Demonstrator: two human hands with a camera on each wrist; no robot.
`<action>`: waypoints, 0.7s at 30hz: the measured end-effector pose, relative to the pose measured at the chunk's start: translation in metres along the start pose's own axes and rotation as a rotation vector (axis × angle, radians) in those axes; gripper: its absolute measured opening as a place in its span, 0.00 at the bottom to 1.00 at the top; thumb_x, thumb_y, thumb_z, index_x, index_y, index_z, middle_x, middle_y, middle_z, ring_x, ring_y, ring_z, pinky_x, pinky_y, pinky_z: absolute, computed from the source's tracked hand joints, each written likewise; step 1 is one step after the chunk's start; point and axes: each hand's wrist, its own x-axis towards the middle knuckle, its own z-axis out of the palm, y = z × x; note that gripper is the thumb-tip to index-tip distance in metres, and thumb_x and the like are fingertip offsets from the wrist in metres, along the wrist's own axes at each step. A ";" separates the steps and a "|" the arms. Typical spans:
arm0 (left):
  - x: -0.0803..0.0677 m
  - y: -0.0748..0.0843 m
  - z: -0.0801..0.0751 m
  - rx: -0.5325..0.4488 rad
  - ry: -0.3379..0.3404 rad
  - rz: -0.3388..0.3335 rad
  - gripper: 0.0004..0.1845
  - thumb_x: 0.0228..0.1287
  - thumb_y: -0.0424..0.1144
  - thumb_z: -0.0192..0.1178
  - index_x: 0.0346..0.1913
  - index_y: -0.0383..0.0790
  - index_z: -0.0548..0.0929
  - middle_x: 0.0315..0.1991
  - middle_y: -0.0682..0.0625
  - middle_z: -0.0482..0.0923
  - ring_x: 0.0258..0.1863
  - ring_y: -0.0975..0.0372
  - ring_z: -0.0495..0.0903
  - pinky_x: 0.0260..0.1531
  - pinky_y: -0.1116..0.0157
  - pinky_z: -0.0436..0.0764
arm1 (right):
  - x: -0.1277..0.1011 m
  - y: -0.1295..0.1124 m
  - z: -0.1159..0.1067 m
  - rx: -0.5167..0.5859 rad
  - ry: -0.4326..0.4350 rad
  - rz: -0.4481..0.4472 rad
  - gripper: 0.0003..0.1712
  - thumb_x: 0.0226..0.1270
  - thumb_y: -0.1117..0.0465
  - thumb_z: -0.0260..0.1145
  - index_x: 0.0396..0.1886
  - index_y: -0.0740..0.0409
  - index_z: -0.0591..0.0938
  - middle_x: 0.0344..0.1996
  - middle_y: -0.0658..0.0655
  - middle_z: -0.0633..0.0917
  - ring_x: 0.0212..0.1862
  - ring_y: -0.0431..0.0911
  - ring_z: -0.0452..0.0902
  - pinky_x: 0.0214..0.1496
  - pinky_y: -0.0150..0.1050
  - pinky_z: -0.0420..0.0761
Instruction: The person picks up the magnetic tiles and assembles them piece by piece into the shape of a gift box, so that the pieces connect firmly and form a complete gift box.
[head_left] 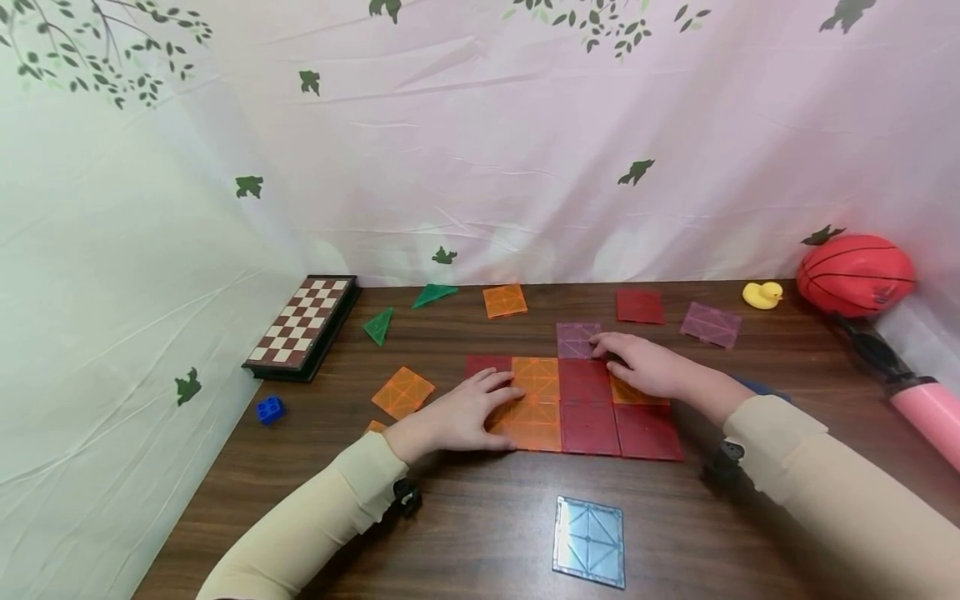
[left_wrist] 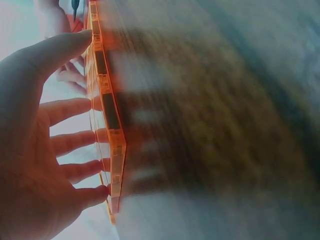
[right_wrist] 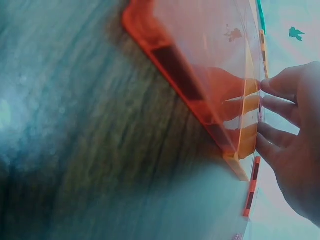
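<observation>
Chessboard, rubber duck, basketball.

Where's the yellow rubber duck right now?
In the head view, the yellow rubber duck sits at the table's far right, just left of the red ball and right of a loose purple tile.

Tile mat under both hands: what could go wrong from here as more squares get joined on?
The left hand presses flat on the orange tiles while the right hand reaches across the red tiles to the purple tile. A sideways push could slide the joined mat apart at its seams. The right forearm lies low over the mat and may drag a red tile off line. The blue tile near the table edge could get knocked off.
</observation>
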 end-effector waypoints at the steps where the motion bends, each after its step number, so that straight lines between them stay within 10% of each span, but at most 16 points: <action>1: 0.000 0.000 0.000 0.001 -0.002 -0.004 0.44 0.65 0.62 0.65 0.78 0.47 0.65 0.79 0.45 0.55 0.78 0.47 0.51 0.74 0.51 0.57 | 0.001 0.001 0.000 -0.003 0.006 -0.008 0.14 0.73 0.69 0.62 0.56 0.62 0.81 0.65 0.67 0.75 0.69 0.65 0.67 0.68 0.64 0.66; 11: 0.003 0.003 0.001 0.069 -0.016 -0.083 0.52 0.62 0.69 0.63 0.79 0.39 0.61 0.80 0.42 0.53 0.79 0.47 0.51 0.75 0.54 0.55 | 0.039 -0.001 0.002 -0.108 0.066 -0.038 0.18 0.73 0.66 0.63 0.60 0.63 0.81 0.64 0.68 0.76 0.68 0.65 0.65 0.69 0.62 0.65; 21: 0.001 0.004 -0.002 0.092 -0.012 -0.093 0.54 0.61 0.70 0.62 0.78 0.34 0.61 0.79 0.39 0.54 0.78 0.46 0.52 0.74 0.54 0.57 | 0.107 -0.026 0.004 -0.214 -0.095 0.016 0.30 0.79 0.59 0.58 0.77 0.62 0.67 0.77 0.66 0.61 0.77 0.60 0.54 0.75 0.56 0.58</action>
